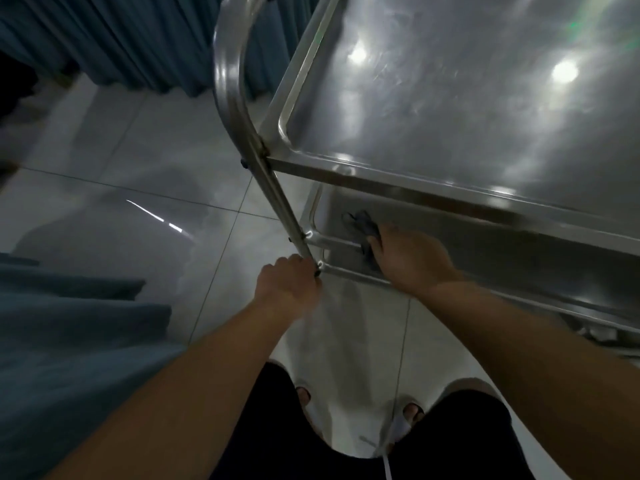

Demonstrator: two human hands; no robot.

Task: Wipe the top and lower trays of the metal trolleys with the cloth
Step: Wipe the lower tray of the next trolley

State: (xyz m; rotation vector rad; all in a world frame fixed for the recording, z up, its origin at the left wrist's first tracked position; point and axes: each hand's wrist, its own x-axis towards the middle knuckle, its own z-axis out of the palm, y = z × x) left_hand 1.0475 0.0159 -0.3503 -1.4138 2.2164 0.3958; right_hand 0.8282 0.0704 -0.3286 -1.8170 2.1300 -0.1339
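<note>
A steel trolley fills the upper right; its shiny top tray (450, 109) reflects ceiling lights. Below it lies the lower tray (540, 268), mostly shadowed by the top one. My right hand (412, 256) reaches over the lower tray's near rail and holds a dark grey cloth (363, 225) against the tray's left corner; the fingers are partly hidden by the cloth. My left hand (291, 282) grips the bottom of the trolley's upright leg (280, 199), where the lower rail joins it.
A curved steel handle (228, 64) rises at the trolley's left end. Teal curtains (121, 39) hang at the back left, and teal fabric (69, 341) lies at the left edge. The floor is pale glossy tile (138, 188). My knees and sandalled feet show at the bottom.
</note>
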